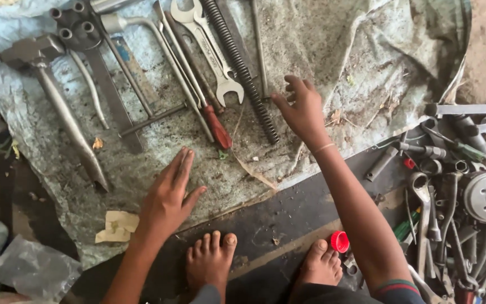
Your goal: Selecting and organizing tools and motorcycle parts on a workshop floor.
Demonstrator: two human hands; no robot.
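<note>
Grey tarp spread on floor, tools laid in rows for easy picking. Left hand flat, open, propping weight on tarp. Right hand open, fingers curled, grasping nothing, just beside spring and spanner.

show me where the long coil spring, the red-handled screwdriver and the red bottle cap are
long coil spring [242, 70], head view, middle of its coils.
red-handled screwdriver [218, 128], head view, on the red handle.
red bottle cap [340, 241], head view, centre of the cap.

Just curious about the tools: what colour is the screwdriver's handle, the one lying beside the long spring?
Red, seen in the head view: the screwdriver handle.
</note>
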